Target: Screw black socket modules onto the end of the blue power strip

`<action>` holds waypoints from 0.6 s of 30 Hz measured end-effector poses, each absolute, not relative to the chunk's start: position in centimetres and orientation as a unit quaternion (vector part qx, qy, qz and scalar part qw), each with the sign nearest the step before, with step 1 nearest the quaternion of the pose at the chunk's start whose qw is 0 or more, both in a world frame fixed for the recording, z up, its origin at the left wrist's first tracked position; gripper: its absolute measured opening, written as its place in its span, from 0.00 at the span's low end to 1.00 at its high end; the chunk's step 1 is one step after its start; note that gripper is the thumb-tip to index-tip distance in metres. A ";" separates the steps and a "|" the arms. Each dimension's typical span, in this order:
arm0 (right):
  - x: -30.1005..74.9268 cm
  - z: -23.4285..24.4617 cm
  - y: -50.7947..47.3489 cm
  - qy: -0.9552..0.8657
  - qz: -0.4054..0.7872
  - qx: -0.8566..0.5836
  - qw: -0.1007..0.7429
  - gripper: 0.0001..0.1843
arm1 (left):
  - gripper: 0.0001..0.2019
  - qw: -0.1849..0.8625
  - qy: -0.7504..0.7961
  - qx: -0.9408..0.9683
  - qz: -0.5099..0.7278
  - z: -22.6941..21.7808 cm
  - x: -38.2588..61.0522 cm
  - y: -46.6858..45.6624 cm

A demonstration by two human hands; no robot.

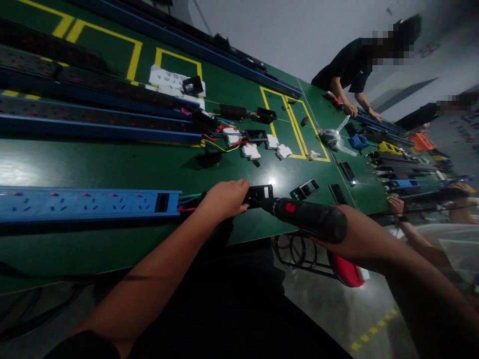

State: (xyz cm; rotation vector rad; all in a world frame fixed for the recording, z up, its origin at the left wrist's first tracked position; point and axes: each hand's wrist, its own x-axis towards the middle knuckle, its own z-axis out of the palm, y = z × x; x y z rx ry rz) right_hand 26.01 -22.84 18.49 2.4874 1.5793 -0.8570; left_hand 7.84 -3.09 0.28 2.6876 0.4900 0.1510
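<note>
A long blue power strip (pixel 86 204) lies along the near edge of the green bench (pixel 112 164), with coloured wires (pixel 189 199) coming out of its open end. My left hand (pixel 224 197) is closed over a small black module (pixel 262 191) just past those wires. My right hand (pixel 346 232) is mostly hidden behind a black electric screwdriver (pixel 307 214) with a red label, which it grips. The tool's tip points at the black module beside my left fingers.
Long black and blue power strips (pixel 93 124) lie across the back left. White parts (pixel 250 151), black frames (pixel 305 188) and a plastic bag (pixel 331 137) are scattered mid-bench. A co-worker (pixel 348 65) leans over the far end; another person's hand (pixel 396 204) rests right. A red stool (pixel 346 271) stands below.
</note>
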 end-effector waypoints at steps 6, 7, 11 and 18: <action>25.9 19.6 -20.9 0.555 -0.291 0.777 0.053 0.09 | 0.18 0.210 0.176 0.961 0.042 0.4 7.9 -3.1; 26.1 19.5 -20.8 0.556 -0.291 0.778 0.042 0.11 | 0.17 0.211 0.176 0.961 0.042 0.4 7.9 -3.1; 26.4 19.3 -20.6 0.561 -0.291 0.774 0.032 0.14 | 0.18 0.217 0.174 0.959 0.048 0.3 7.9 -3.1; 25.6 19.5 -20.4 0.559 -0.295 0.774 0.020 0.12 | 0.19 0.225 0.174 0.958 0.045 -0.1 8.0 -3.0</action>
